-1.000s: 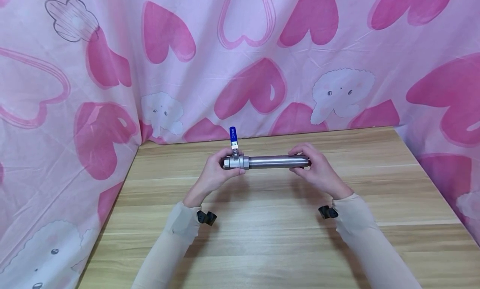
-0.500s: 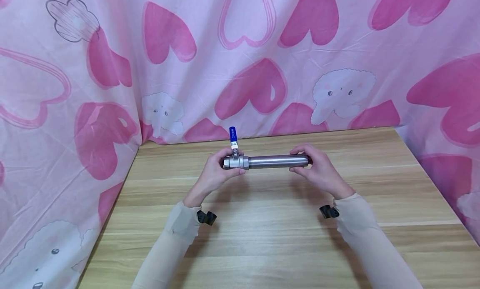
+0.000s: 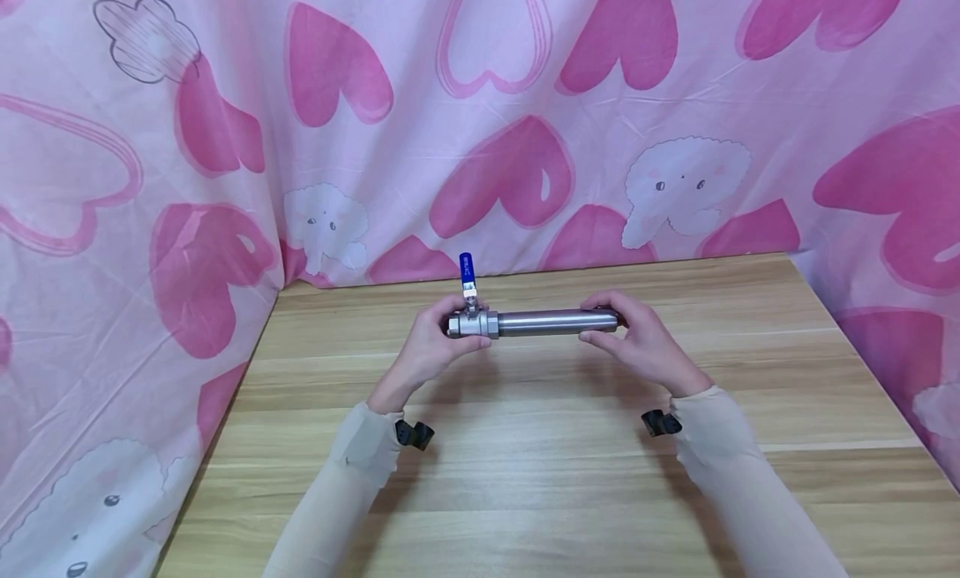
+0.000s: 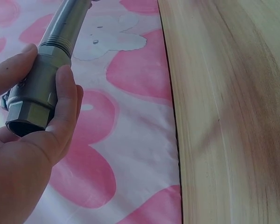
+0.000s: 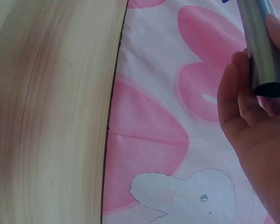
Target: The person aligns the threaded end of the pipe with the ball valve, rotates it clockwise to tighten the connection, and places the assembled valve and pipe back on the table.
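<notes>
Pale pink fabric printed with darker pink hearts and white fluffy cartoon animals (image 3: pixel 495 178) hangs behind and to both sides of a light-brown tabletop with streaked wood grain (image 3: pixel 525 478). Over the far half of that tabletop, a silver metal ball valve with hexagonal ends (image 3: pixel 471 325) and a smooth, straight silver metal pipe (image 3: pixel 551 323) are joined end to end in one line, held roughly level and raised, with soft shadows falling on the wood below. At the joint, the left wrist view shows a band of screw thread between the valve's hexagonal end and the smooth pipe. A long blue-sleeved lever handle (image 3: pixel 467 271) rises from the valve and points toward the fabric, square to the pipe.

The left hand (image 3: pixel 429 351) grips the valve, thumb along the near side and fingers round the far side; the valve's outer opening shows in the left wrist view. The right hand (image 3: pixel 639 338) grips the pipe's far-right end between thumb and fingers, its round, dark opening facing the palm. Cream-coloured sleeves (image 3: pixel 750 486) cover both forearms, and a small black device (image 3: pixel 414 434) sits at each wrist
</notes>
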A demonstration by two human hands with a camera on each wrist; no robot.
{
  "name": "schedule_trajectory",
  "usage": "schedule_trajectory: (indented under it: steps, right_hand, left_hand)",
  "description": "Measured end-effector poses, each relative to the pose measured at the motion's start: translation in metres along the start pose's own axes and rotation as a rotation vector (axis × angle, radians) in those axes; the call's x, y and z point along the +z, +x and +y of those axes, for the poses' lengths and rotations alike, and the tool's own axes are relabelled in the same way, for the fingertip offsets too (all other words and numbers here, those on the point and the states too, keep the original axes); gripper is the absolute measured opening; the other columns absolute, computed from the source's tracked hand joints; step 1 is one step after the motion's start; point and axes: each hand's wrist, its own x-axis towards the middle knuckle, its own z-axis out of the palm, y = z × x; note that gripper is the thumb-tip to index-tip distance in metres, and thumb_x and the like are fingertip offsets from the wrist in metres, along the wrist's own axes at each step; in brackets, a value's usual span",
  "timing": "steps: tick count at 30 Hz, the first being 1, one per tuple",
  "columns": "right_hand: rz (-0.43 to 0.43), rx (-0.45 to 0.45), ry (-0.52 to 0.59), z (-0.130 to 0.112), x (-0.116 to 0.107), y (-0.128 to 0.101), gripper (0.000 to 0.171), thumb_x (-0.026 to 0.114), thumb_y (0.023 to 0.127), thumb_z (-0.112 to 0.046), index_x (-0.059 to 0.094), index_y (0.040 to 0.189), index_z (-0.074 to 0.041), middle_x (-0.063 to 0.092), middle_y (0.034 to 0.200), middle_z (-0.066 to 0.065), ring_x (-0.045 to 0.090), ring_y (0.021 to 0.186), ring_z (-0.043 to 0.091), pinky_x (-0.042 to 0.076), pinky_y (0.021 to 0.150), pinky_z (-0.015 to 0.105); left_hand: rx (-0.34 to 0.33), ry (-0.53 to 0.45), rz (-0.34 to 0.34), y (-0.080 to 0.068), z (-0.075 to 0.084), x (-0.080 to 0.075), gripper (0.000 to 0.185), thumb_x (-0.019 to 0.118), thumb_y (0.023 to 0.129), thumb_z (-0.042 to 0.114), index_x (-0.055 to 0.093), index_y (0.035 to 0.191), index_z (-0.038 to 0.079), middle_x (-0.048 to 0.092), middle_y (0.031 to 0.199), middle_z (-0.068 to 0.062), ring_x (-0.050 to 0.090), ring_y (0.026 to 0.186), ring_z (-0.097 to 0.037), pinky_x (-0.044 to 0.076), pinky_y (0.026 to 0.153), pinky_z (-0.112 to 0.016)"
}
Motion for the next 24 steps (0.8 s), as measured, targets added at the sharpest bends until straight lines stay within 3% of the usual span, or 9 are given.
schedule_trajectory:
  steps: [5, 12, 24]
  right_hand:
    - [-0.006, 0.014, 0.006, -0.003, -0.002, 0.0, 0.031, 0.071, 0.087, -0.01, 0.06, 0.116, -0.008, 0.065, 0.107, 0.005, 0.054, 0.088, 0.01, 0.044, 0.076, 0.02]
    - [-0.029, 0.023, 0.032, 0.009, -0.002, -0.001, 0.028, 0.065, 0.093, -0.021, 0.058, 0.119, -0.013, 0.064, 0.108, 0.004, 0.054, 0.087, 0.014, 0.045, 0.072, 0.021]
    - [-0.056, 0.067, 0.093, 0.006, -0.002, -0.001, 0.024, 0.063, 0.094, -0.021, 0.06, 0.117, -0.015, 0.064, 0.106, 0.004, 0.054, 0.084, 0.017, 0.047, 0.068, 0.023]
  left_hand:
    - [-0.002, 0.006, -0.006, 0.0, 0.001, 0.0, 0.048, 0.083, 0.073, 0.012, 0.064, 0.117, 0.016, 0.065, 0.118, -0.005, 0.058, 0.101, -0.024, 0.048, 0.086, -0.035]
    - [0.003, 0.004, -0.014, 0.0, 0.001, 0.001, 0.049, 0.083, 0.074, 0.013, 0.064, 0.118, 0.015, 0.065, 0.119, -0.005, 0.057, 0.101, -0.024, 0.047, 0.086, -0.034]
    - [0.01, 0.006, -0.012, 0.0, 0.0, 0.002, 0.049, 0.083, 0.074, 0.012, 0.063, 0.119, 0.012, 0.066, 0.119, -0.004, 0.059, 0.1, -0.022, 0.049, 0.084, -0.032]
